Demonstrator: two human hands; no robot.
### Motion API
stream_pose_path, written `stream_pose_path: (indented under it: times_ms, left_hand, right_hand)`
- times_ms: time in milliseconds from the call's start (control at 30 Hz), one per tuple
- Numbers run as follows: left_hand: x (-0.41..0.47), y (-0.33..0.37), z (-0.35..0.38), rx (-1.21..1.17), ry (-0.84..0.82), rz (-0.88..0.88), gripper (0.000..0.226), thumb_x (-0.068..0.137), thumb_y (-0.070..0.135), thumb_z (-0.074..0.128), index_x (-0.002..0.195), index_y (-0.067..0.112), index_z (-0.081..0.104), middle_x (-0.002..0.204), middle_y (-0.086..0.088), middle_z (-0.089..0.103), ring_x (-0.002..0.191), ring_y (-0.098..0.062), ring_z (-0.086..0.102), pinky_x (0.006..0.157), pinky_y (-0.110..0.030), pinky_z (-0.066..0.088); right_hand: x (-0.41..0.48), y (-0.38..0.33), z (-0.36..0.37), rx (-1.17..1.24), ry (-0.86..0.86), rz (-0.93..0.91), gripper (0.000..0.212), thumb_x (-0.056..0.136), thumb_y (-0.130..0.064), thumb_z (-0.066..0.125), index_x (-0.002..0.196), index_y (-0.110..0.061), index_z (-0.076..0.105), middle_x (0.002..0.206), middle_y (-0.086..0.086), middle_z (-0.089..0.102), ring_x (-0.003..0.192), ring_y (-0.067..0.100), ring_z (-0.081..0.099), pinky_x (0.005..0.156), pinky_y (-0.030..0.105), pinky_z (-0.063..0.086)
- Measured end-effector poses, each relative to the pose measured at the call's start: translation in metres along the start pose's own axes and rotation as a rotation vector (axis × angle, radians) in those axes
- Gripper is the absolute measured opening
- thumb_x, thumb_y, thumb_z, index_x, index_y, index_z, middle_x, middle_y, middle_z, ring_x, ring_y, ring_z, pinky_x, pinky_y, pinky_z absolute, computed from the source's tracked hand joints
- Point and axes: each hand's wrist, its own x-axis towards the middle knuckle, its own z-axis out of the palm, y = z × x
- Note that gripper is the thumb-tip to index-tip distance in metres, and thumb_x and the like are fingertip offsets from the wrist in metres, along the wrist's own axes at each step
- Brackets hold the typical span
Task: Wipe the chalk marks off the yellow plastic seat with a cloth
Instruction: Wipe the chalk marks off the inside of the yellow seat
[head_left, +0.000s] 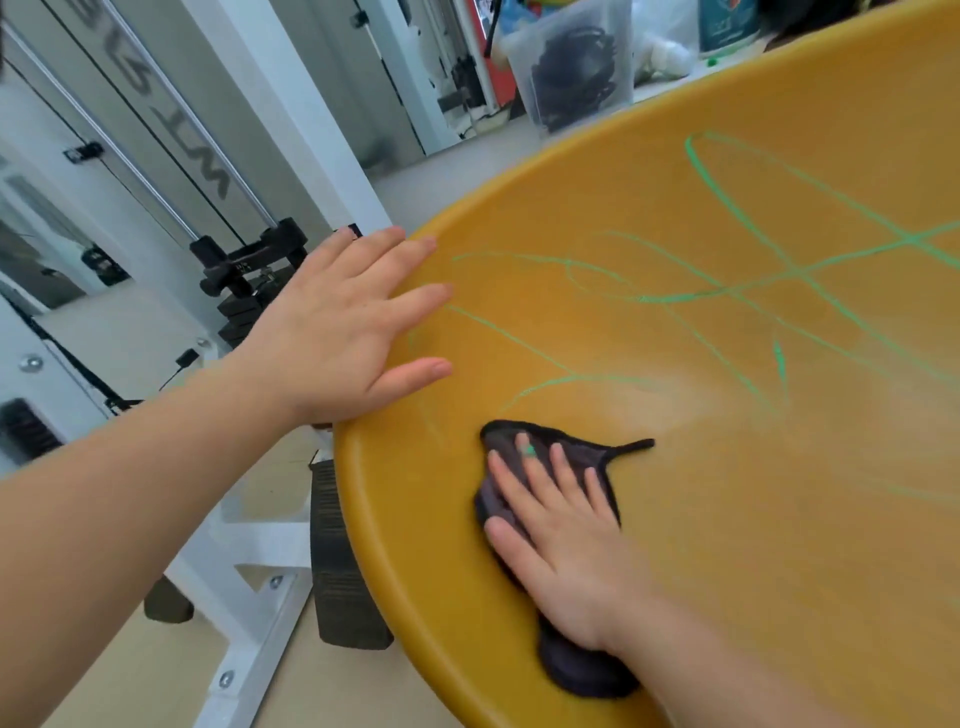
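One yellow seat (727, 493) fills the right side, its long axis running from lower left to upper right, green chalk marks (727, 291) crossing its upper half. The right hand (561, 545) lies flat, fingers spread, pressing one dark cloth (571, 670) near the seat's lower-left edge. The left hand (332, 332) rests open on the left rim.

The yellow plastic seat (727, 519) is a broad, shallow dish with a rounded rim, tilted across the view. Green chalk marks (727, 291) loop and cross over its upper half (some bold, some faint). A dark cloth (587, 457), crumpled flat with one corner trailing out, lies on the lower left part near the rim.
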Motion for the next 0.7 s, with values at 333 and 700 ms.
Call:
stream_pose_path:
  times_ms: [333, 700]
  left_hand:
    - [0.003, -0.016, 0.036, -0.655, 0.044, -0.042, 0.090, 0.088, 0.079, 0.029, 0.156, 0.019, 0.029, 0.167, -0.001, 0.011, 0.154, -0.015, 0.008, 0.123, -0.049, 0.017]
    - [0.007, -0.018, 0.039, -0.631, 0.032, -0.004, 0.094, 0.090, 0.077, 0.027, 0.155, 0.009, 0.027, 0.166, -0.010, 0.014, 0.154, -0.023, 0.007, 0.121, -0.055, 0.018]
  right_hand:
    - [0.094, 0.049, -0.050, 0.046, 0.210, 0.250, 0.101, 0.075, -0.087, -0.021, 0.162, -0.037, -0.007, 0.159, -0.007, -0.038, 0.151, 0.028, -0.032, 0.122, 0.059, -0.011]
    - [0.112, 0.042, -0.035, -0.139, 0.239, -0.397, 0.079, 0.095, -0.079, 0.003, 0.160, -0.037, -0.009, 0.169, -0.014, -0.016, 0.157, 0.016, -0.017, 0.124, 0.057, 0.001]
